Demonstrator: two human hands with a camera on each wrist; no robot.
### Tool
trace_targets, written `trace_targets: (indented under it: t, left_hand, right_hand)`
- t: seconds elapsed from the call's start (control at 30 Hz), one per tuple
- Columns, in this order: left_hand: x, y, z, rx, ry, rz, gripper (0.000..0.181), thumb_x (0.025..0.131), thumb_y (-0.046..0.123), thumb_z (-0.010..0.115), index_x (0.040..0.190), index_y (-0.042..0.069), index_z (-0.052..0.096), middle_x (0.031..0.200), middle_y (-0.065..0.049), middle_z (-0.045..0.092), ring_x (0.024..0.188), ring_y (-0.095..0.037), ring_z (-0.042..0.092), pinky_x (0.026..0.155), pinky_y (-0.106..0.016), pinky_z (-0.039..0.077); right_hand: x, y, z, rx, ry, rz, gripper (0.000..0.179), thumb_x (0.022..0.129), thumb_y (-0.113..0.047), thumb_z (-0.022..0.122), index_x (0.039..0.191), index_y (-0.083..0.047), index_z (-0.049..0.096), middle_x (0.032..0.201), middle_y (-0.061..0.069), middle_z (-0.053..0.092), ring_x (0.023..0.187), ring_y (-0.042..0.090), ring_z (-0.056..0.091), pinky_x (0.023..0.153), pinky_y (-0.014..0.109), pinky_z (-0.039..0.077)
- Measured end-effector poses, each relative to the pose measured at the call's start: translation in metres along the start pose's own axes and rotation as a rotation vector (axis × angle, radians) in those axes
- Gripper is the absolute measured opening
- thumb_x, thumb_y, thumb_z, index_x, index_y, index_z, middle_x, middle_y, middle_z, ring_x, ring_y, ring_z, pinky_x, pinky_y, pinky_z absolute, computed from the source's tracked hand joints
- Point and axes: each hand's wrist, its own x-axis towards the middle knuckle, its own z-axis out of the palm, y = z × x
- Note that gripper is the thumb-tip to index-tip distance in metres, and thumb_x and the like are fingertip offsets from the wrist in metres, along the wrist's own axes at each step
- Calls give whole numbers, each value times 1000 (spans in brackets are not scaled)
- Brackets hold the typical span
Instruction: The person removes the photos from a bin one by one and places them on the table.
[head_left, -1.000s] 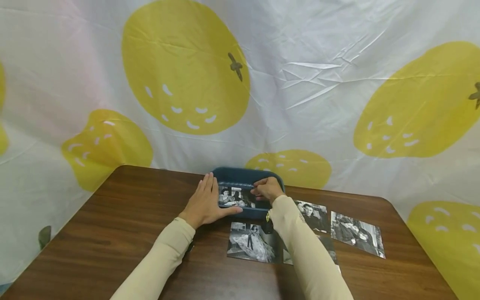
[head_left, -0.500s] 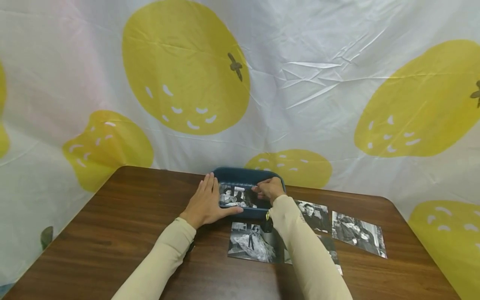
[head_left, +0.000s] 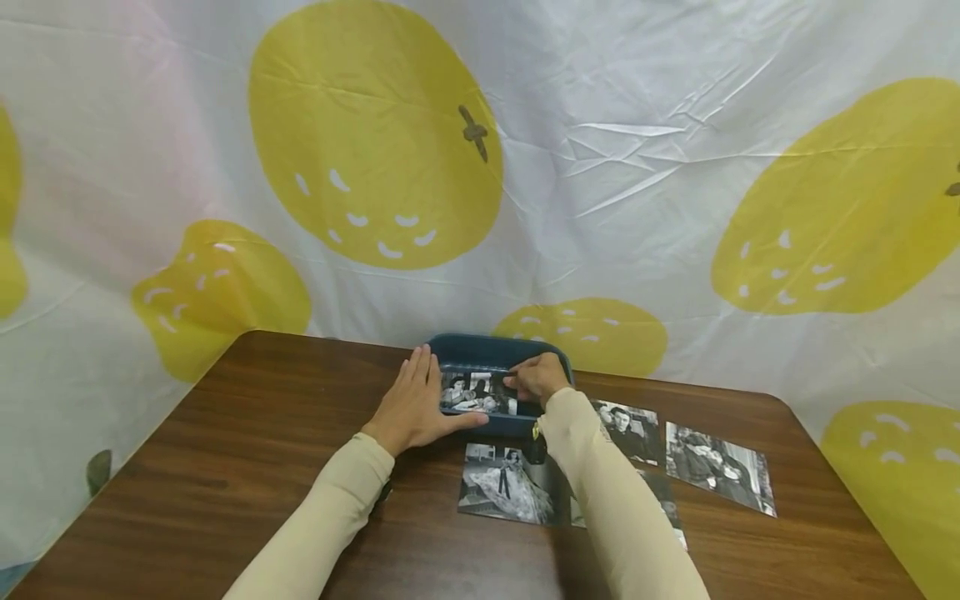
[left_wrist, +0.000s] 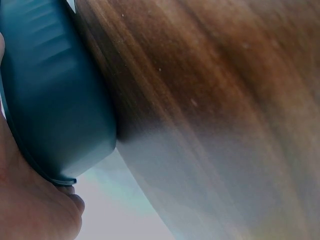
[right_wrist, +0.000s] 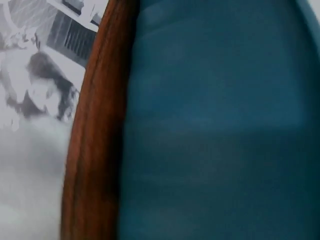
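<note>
A blue plastic bin (head_left: 501, 425) stands at the table's back edge. A black-and-white photo (head_left: 480, 393) lies inside, its right part near the right fingers. My left hand (head_left: 408, 408) rests on the bin's left end, fingers straight and thumb stretched along the front rim. In the left wrist view, the hand (left_wrist: 35, 200) lies against the rim of the bin (left_wrist: 60, 100). Reaching into the bin, my right hand (head_left: 542, 379) has curled fingers and pinches the photo at its right side; the exact contact is small. In the right wrist view only the bin wall (right_wrist: 215, 120) shows, not the hand.
Several black-and-white photos lie on the brown wooden table (head_left: 247, 467): one with a wide dress (head_left: 506, 483) in front of the bin, others (head_left: 628, 432) to the right, including a tilted one (head_left: 720, 467). My right sleeve partly covers some. A fruit-print cloth (head_left: 375, 133) hangs behind.
The right fingers shift slightly inside the bin, and the photo's right edge now shows against the bin floor. My left hand stays in place on the bin.
</note>
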Motion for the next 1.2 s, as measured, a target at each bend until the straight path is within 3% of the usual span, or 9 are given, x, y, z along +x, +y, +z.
trace_targets:
  t: [0.13,0.37,0.6,0.67,0.93,1.2]
  left_hand:
    - [1,-1,-1,7,-3,-1,128,81,85,53,155,-14,19,163,-31,9,153,-41,6,125,-47,10]
    - [3,-6,-1,-8,-9,-14,129,81,85,53,155,-14,18,164,-30,7,154,-40,4,125,-47,8]
    - [1,-10,-4,-15,-9,-18,128,82,85,53,155,-14,17,164,-31,5,154,-40,3,125,-49,7]
    - [2,-11,-5,-19,-1,-25,129,81,85,53,155,-13,16,164,-30,5,154,-40,3,125,-49,7]
    - [4,-13,-4,-20,4,-20,131,79,87,52,156,-13,16,165,-30,6,154,-39,4,125,-49,7]
    - [4,-13,-5,-22,0,-17,131,80,86,53,156,-13,16,164,-30,6,154,-39,3,125,-49,6]
  right_hand:
    - [-4,-6,-9,-6,-5,-42,21,87,3,74,108,9,74,91,9,68,66,12,61,55,22,55]
    - [-13,-19,-39,7,-66,-98,30,92,-1,71,119,11,68,105,13,68,72,9,61,61,22,56]
    - [-30,-18,-90,45,-107,-88,36,92,-1,71,125,11,64,96,6,64,55,6,47,54,24,49]
    - [-35,-14,-108,27,-112,-83,39,94,-3,70,129,10,61,96,4,64,57,5,48,56,25,50]
    - [-67,38,-181,-92,-89,-67,44,95,-10,69,132,12,59,112,8,68,78,7,63,70,26,58]
    - [-101,107,-245,-166,-56,-8,45,94,-9,70,128,18,58,98,2,72,75,9,63,65,29,58]
